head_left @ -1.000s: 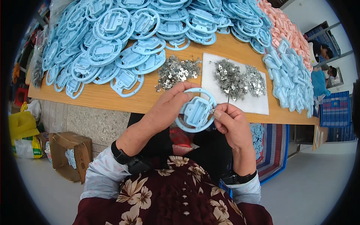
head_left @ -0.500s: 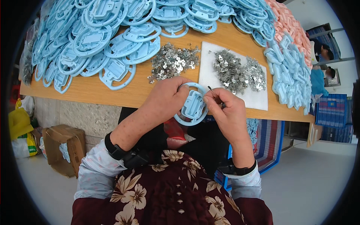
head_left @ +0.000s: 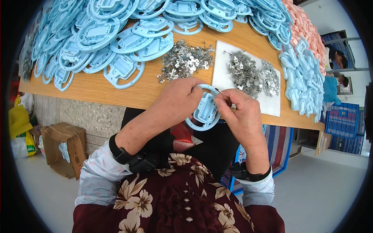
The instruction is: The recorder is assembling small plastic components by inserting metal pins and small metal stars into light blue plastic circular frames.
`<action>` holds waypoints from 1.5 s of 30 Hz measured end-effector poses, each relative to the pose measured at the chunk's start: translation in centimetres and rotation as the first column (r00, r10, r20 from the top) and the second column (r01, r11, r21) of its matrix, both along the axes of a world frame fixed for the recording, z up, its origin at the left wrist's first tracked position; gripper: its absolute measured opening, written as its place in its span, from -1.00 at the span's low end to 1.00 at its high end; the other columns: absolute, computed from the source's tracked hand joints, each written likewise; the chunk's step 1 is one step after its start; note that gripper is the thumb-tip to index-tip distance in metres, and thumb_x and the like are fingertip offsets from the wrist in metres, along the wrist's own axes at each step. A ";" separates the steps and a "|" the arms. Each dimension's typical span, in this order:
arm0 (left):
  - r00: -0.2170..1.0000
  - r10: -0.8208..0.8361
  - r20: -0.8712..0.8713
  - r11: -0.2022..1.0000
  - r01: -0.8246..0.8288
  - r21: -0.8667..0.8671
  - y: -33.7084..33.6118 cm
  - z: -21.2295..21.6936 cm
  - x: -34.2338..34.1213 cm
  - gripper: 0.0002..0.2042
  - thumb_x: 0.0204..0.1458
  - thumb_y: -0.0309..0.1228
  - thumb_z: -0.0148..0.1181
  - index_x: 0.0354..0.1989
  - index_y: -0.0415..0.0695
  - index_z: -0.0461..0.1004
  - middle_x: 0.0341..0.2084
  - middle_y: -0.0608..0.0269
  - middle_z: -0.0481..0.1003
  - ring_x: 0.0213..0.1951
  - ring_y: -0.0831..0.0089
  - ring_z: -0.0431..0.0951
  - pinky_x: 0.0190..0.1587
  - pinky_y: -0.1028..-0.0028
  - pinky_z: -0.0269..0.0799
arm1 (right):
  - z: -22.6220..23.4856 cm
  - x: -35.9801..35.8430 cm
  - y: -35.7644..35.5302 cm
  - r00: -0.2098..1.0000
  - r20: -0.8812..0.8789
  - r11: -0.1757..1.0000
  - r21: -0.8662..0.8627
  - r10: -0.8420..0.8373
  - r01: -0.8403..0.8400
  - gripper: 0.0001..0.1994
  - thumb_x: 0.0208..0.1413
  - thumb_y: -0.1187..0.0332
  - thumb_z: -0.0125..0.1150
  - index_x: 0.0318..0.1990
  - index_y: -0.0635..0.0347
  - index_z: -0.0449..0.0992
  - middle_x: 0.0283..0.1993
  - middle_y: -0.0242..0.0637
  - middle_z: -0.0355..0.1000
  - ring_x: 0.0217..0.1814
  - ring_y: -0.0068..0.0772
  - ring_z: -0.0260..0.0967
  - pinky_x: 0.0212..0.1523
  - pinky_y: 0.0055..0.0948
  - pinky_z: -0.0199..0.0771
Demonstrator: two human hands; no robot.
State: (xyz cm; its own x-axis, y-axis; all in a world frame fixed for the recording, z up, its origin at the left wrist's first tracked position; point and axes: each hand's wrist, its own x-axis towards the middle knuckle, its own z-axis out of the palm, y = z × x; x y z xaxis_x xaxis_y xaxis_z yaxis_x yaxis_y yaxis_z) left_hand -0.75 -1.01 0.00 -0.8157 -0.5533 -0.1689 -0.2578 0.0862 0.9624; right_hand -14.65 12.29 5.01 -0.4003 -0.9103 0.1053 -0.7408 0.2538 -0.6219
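My left hand (head_left: 179,97) is closed on the upper left rim of a light blue plastic steering-wheel-shaped part (head_left: 207,110). The part is tilted, with its moulded central compartment showing, just off the table's near edge. At its upper right, my right hand (head_left: 241,112) pinches a thin dark-tipped tool (head_left: 218,91), mostly hidden by the fingers. The tool lies across or just over the rim; contact is not clear. Beyond my hands are a heap of small silvery metal pieces (head_left: 185,60) and a white pad (head_left: 221,73) bearing more metal clips (head_left: 244,72).
Many blue wheel-shaped parts (head_left: 97,35) are piled on the wooden table (head_left: 116,95) at the far left. Smaller blue pieces (head_left: 303,81) and pink pieces (head_left: 305,29) lie at the right. A cardboard box (head_left: 79,145) stands on the floor at left.
Both hands and the blue wheel-shaped part have shifted slightly right in the picture, as the table things did too. The part has turned a little, and both hands keep their grip.
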 end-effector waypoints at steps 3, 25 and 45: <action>1.000 -0.007 0.017 0.999 0.007 -0.034 -0.1 -0.1 0.0 -0.68 0.22 -0.41 -0.05 -0.02 -0.35 0.53 -0.46 0.13 0.59 -0.53 0.48 0.58 -0.50 0.47 0.52 | -0.1 0.1 -0.1 0.994 -0.103 1.000 0.011 0.022 -0.021 -0.91 0.06 0.39 0.33 -0.33 0.19 0.56 -0.41 -0.19 0.51 -0.37 -0.10 0.50 -0.36 -0.26 0.47; 1.000 -0.023 -0.003 0.999 0.023 0.022 -0.2 -0.2 -0.1 -0.66 0.20 -0.43 -0.09 -0.02 -0.40 0.52 -0.45 0.09 0.60 -0.58 0.46 0.58 -0.54 0.47 0.52 | 1.3 1.2 2.3 0.956 -0.292 0.981 0.190 0.033 0.024 -0.66 0.18 0.39 0.22 0.12 -0.02 0.50 -0.33 -0.15 0.55 -0.37 -0.05 0.53 -0.40 -0.16 0.48; 1.000 -0.018 0.017 0.998 0.019 -0.060 -0.3 -0.2 0.0 -0.64 0.19 -0.37 -0.06 -0.02 -0.36 0.55 -0.45 0.12 0.61 -0.51 0.46 0.55 -0.38 0.42 0.49 | 1.0 1.4 2.3 0.889 -0.444 0.985 0.169 0.116 -0.044 -0.69 0.05 0.46 0.27 -0.02 -0.01 0.60 -0.51 -0.24 0.44 -0.48 -0.13 0.49 -0.46 -0.20 0.46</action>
